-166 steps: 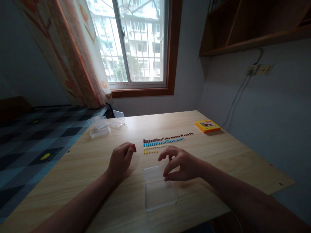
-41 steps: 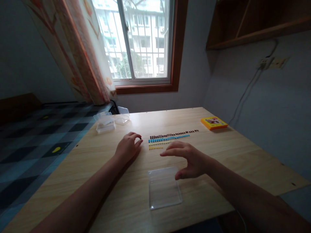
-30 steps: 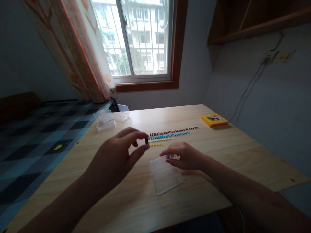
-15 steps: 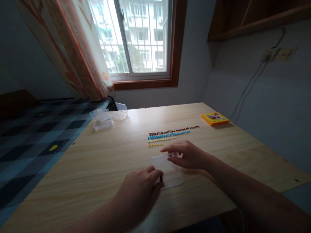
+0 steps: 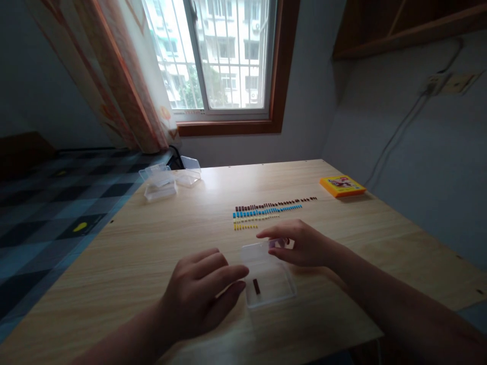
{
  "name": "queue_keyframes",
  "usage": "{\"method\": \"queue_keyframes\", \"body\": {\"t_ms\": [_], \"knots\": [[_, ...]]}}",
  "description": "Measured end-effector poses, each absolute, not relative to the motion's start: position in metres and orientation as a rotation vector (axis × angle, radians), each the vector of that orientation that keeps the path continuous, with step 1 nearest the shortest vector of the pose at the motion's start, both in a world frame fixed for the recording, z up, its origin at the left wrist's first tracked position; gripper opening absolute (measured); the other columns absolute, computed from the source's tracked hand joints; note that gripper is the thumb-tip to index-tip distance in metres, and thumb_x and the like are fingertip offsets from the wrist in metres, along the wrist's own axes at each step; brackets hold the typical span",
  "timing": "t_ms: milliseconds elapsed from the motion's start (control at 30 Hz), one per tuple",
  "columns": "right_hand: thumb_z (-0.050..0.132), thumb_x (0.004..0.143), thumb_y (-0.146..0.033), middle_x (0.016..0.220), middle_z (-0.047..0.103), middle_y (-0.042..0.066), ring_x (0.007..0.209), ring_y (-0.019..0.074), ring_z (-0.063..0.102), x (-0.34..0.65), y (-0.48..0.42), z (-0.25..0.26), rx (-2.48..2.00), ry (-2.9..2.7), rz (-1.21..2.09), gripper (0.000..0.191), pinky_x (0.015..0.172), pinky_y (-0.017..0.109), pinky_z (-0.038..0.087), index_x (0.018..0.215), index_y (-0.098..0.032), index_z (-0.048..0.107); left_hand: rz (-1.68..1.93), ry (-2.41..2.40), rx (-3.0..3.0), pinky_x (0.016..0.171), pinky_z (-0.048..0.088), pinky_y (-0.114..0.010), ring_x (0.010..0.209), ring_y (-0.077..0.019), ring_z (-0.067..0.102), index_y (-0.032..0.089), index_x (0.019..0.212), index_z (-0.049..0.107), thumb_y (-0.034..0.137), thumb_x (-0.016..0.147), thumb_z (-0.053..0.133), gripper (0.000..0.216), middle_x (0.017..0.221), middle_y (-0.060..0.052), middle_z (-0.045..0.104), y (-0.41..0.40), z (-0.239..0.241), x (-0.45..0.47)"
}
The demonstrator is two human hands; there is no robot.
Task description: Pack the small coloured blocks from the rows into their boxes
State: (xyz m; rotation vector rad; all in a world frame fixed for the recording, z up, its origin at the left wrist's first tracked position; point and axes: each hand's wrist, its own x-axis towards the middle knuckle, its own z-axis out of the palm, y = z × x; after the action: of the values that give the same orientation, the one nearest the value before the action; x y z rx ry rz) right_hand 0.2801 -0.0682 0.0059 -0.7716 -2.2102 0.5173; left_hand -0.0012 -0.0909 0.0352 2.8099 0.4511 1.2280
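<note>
A shallow clear plastic tray [image 5: 272, 301] lies on the table between my hands. One dark brown block [image 5: 256, 286] rests inside it, near the left side. My left hand [image 5: 205, 289] is beside the tray's left edge, thumb and forefinger slightly apart with nothing between them. At the far right corner, my right hand [image 5: 299, 243] has its thumb on the near side of the tray's wall and other fingers behind it, with the forefinger stretched out. Pinkish shapes show through the plastic there; exactly what they are is unclear.
Beyond the tray run rows of small brown pieces [image 5: 261, 206], blue pieces [image 5: 258, 213], pale pieces [image 5: 251, 219] and yellow pieces [image 5: 243, 227]. Clear containers [image 5: 162, 190] stand at the back left. An orange-yellow box [image 5: 341, 186] lies at the right. A checkered bed [image 5: 79, 203] adjoins the left.
My left hand has let go of the dark brown block, which now lies in the tray, and has drawn back left. My right hand stays at the tray's far corner. The view has shifted slightly.
</note>
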Motion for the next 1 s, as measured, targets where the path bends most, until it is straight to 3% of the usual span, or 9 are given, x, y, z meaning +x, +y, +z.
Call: {"method": "queue_keyframes", "body": {"t_ms": [167, 367, 567, 733, 867, 1000], "knots": [[0.067, 0.089, -0.019, 0.079, 0.072, 0.000, 0.062, 0.0100, 0.060, 0.277, -0.071, 0.006, -0.744, -2.229, 0.518, 0.033, 0.066, 0.023, 0.050, 0.122, -0.019, 0.071, 1.153, 0.339, 2.944, 0.064, 0.046, -0.032, 0.065, -0.0153, 0.053, 0.016, 0.106, 0.065, 0.021, 0.095, 0.063, 0.012, 0.076, -0.002, 0.064, -0.099, 0.035, 0.001], [0.064, 0.090, -0.021, 0.081, 0.072, 0.001, 0.067, 0.0120, 0.064, 0.277, -0.074, 0.008, -0.727, -2.288, 0.508, 0.032, 0.070, 0.026, 0.050, 0.121, -0.019, 0.071, 0.987, 0.481, 3.009, 0.084, 0.046, -0.040, 0.094, -0.0248, 0.057, 0.019, 0.114, 0.065, 0.054, 0.100, 0.052, 0.040, 0.101, -0.008, 0.068, -0.097, 0.016, 0.007], [0.060, 0.083, -0.014, 0.077, 0.070, -0.001, 0.059, 0.0091, 0.059, 0.280, -0.075, 0.011, -0.746, -2.314, 0.705, 0.041, 0.060, 0.020, 0.047, 0.122, -0.018, 0.071, 0.831, 0.556, 3.120, 0.106, 0.040, -0.047, 0.118, -0.0306, 0.054, 0.023, 0.133, 0.060, 0.063, 0.089, 0.064, 0.059, 0.129, -0.011, 0.064, -0.093, 0.002, -0.001], [0.061, 0.083, -0.012, 0.080, 0.073, 0.000, 0.063, 0.0095, 0.061, 0.278, -0.070, 0.001, -0.803, -2.184, 0.952, 0.043, 0.062, 0.020, 0.047, 0.125, -0.019, 0.067, 0.798, 0.617, 3.143, 0.122, 0.026, -0.054, 0.141, -0.0352, 0.042, 0.025, 0.155, 0.037, 0.072, 0.085, 0.063, 0.089, 0.153, -0.012, 0.050, -0.094, 0.002, -0.001], [0.061, 0.084, -0.010, 0.083, 0.073, 0.001, 0.073, 0.0130, 0.067, 0.270, -0.068, -0.009, -0.888, -2.029, 1.195, 0.046, 0.065, 0.022, 0.049, 0.128, -0.019, 0.058, 0.621, 0.700, 3.049, 0.120, 0.031, -0.059, 0.147, -0.0387, 0.037, 0.021, 0.164, 0.015, 0.077, 0.082, 0.062, 0.110, 0.161, -0.017, 0.039, -0.094, 0.001, -0.002], [0.069, 0.084, -0.016, 0.086, 0.071, -0.001, 0.066, 0.0123, 0.060, 0.267, -0.070, -0.008, -1.063, -2.144, 0.919, 0.044, 0.065, 0.025, 0.048, 0.126, -0.023, 0.058, 0.528, 0.770, 2.970, 0.119, 0.034, -0.061, 0.150, -0.0400, 0.031, 0.022, 0.165, 0.006, 0.080, 0.080, 0.062, 0.116, 0.165, -0.017, 0.031, -0.094, -0.005, -0.006]]}}
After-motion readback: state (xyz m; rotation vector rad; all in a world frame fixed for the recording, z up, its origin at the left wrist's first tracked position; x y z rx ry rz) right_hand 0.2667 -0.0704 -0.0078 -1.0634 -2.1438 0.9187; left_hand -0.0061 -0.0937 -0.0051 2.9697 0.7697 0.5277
